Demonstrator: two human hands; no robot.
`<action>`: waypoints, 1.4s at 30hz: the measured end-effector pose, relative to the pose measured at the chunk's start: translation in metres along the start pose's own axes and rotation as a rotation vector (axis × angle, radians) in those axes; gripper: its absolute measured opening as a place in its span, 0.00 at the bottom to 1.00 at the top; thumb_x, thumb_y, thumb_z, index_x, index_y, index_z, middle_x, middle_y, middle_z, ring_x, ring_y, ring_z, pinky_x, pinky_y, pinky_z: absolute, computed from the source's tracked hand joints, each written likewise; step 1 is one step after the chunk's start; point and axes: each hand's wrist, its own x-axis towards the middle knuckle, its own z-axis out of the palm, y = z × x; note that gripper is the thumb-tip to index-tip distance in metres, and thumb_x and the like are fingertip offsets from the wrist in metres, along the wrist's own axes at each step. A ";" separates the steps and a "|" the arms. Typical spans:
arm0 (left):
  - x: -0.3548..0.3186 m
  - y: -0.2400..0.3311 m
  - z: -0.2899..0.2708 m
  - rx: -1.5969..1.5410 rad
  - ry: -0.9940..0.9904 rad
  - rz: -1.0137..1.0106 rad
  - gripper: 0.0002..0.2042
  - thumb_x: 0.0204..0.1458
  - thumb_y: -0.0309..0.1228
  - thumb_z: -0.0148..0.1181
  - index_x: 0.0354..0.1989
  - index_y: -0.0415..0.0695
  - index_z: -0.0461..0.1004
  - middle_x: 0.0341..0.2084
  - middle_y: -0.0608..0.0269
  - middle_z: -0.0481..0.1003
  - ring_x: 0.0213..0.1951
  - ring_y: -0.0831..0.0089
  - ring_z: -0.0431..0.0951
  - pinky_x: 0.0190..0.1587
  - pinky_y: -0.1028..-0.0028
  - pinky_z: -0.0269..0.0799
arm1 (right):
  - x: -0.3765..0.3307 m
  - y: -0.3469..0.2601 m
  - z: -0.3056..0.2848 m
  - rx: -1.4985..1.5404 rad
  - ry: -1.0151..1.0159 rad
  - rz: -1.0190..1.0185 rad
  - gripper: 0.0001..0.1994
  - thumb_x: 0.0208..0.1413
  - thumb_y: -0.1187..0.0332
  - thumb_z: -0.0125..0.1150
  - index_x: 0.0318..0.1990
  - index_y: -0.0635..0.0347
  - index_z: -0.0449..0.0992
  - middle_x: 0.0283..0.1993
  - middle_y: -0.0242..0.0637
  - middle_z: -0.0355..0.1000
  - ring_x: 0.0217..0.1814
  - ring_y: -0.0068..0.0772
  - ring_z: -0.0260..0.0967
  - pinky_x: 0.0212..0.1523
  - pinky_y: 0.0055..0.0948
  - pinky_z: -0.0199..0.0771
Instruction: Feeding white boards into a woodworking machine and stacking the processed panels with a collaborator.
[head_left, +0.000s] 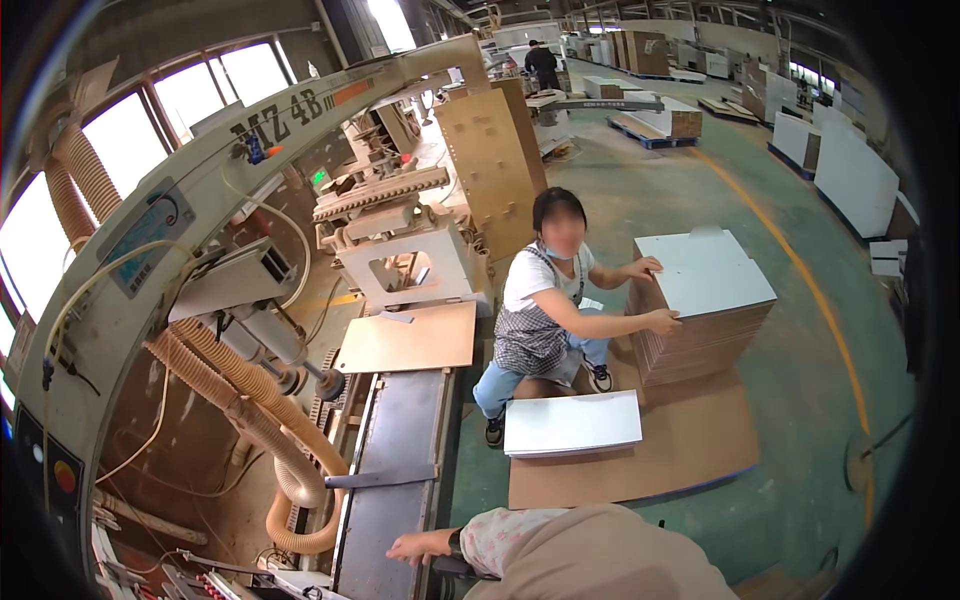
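Left hand (420, 545) flat on conveyor belt (395, 450), belt running lengthwise away

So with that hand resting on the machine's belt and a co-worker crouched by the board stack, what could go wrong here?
1. The left hand lies on the dark conveyor belt; if the belt runs, fingers could perhaps be dragged or pinched.
2. The crouching co-worker grips the tall stack of boards with both hands; it might slide or tip toward them.
3. The brown panel at the belt's far end could shift off if bumped.
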 end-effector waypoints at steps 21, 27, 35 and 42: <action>-0.001 -0.048 0.032 0.163 -0.080 -0.254 0.24 0.39 0.51 0.57 0.18 0.35 0.72 0.15 0.49 0.71 0.20 0.54 0.72 0.25 0.59 0.65 | 0.017 0.038 0.029 0.330 -0.343 0.097 0.25 0.55 0.50 0.46 0.56 0.55 0.60 0.53 0.37 0.64 0.48 0.34 0.65 0.46 0.34 0.66; 0.023 0.017 0.004 0.087 0.020 -0.235 0.22 0.41 0.50 0.57 0.21 0.38 0.71 0.27 0.45 0.70 0.30 0.49 0.71 0.33 0.57 0.67 | 0.030 0.029 0.053 0.221 -0.262 0.326 0.24 0.57 0.55 0.46 0.55 0.60 0.58 0.53 0.45 0.63 0.48 0.40 0.66 0.45 0.38 0.69; 0.056 0.014 -0.020 0.040 -0.049 -0.402 0.20 0.37 0.48 0.61 0.20 0.41 0.68 0.18 0.53 0.72 0.25 0.56 0.73 0.27 0.62 0.68 | 0.058 0.061 0.110 0.090 -0.391 0.483 0.23 0.56 0.55 0.47 0.55 0.56 0.60 0.51 0.39 0.66 0.45 0.33 0.68 0.42 0.35 0.68; 0.076 0.002 -0.025 -0.040 -0.168 -0.280 0.18 0.37 0.43 0.62 0.17 0.41 0.64 0.12 0.56 0.69 0.19 0.59 0.71 0.22 0.67 0.66 | 0.081 0.055 0.135 0.108 -0.342 0.463 0.23 0.56 0.56 0.47 0.54 0.61 0.60 0.48 0.40 0.67 0.43 0.31 0.68 0.41 0.31 0.69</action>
